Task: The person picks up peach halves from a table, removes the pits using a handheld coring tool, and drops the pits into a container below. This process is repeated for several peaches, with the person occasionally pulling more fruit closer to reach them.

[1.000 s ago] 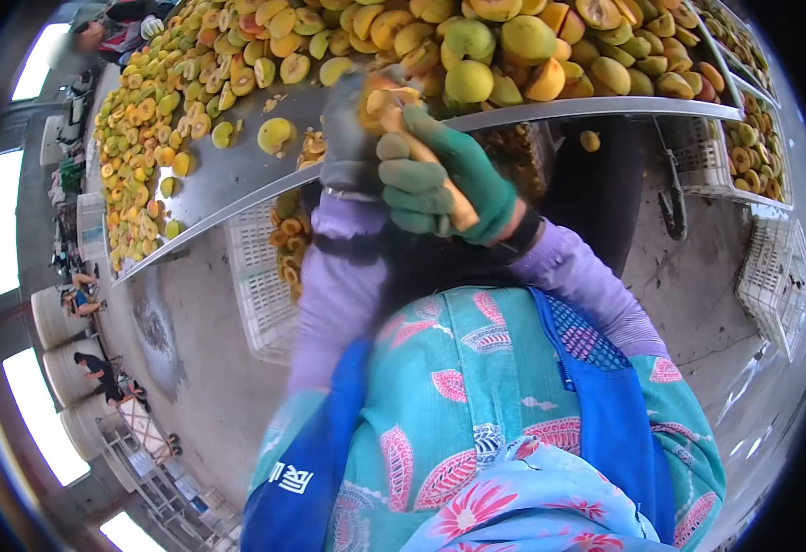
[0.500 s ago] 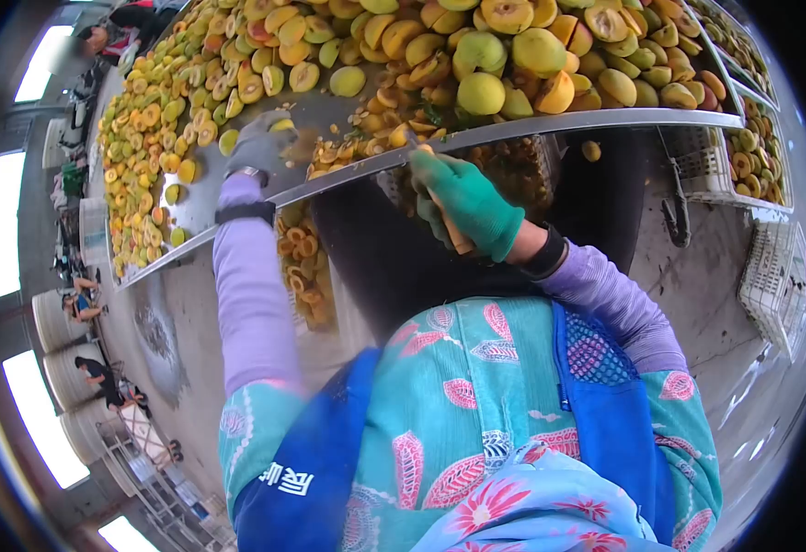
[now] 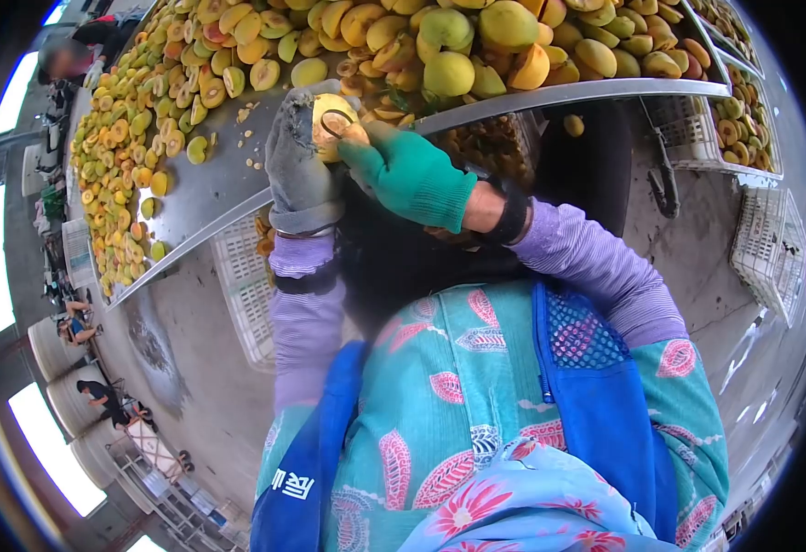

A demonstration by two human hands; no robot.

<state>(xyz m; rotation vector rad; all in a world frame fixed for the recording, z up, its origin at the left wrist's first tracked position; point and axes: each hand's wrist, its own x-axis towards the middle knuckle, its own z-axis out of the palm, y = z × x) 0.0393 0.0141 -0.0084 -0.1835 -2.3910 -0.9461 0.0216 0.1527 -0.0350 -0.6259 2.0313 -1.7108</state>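
Note:
My left hand point(image 3: 302, 166), in a grey glove, is wrapped round a yellow halved fruit point(image 3: 337, 127) whose cut face is turned up. A curved metal loop point(image 3: 337, 121) lies against that cut face. My right hand point(image 3: 412, 175), in a green glove, is closed beside the fruit on the loop tool, whose handle is mostly hidden in the fingers. Both hands meet over the near edge of the metal table point(image 3: 210, 189). Beyond them are piled halved fruits point(image 3: 375, 28) and a green whole-looking fruit point(image 3: 449, 74).
A white crate point(image 3: 242, 285) stands below the table edge at left. More crates hold fruit at right, beside an empty-looking white crate point(image 3: 771, 244). A metal hook-like bar point(image 3: 665, 179) hangs under the table. Other people point(image 3: 104, 400) are far off at left.
My left hand has moved right and toward me from the tabletop, with a fruit in it. My right hand has moved left with the tool to meet the fruit. The view has shifted slightly.

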